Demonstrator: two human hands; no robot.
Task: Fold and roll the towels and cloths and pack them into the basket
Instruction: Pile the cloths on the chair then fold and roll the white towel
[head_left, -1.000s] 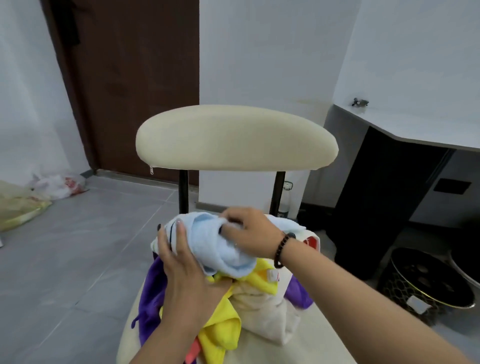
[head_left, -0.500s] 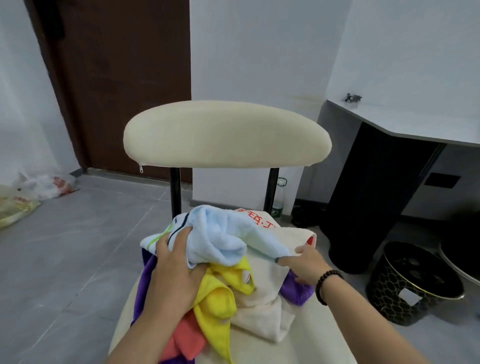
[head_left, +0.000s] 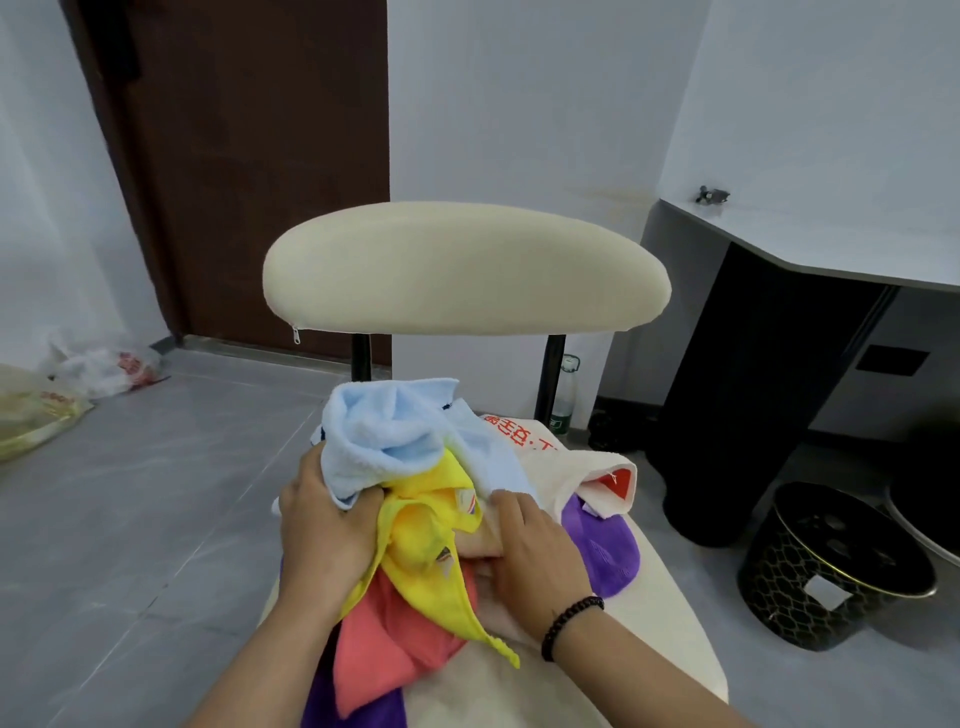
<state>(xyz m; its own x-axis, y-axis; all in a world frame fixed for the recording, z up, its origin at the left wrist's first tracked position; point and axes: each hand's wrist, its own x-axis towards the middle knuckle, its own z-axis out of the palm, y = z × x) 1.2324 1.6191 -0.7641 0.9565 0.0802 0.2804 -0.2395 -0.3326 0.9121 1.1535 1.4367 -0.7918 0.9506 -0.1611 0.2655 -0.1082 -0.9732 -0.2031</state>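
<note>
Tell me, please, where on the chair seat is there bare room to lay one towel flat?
Bare seat shows along the right edge, between the purple cloth and the rim. The near right corner beyond the right hand also looks free. The middle is crowded: the blue towel, yellow cloth and coral cloth pile there, held by the left hand.
</note>
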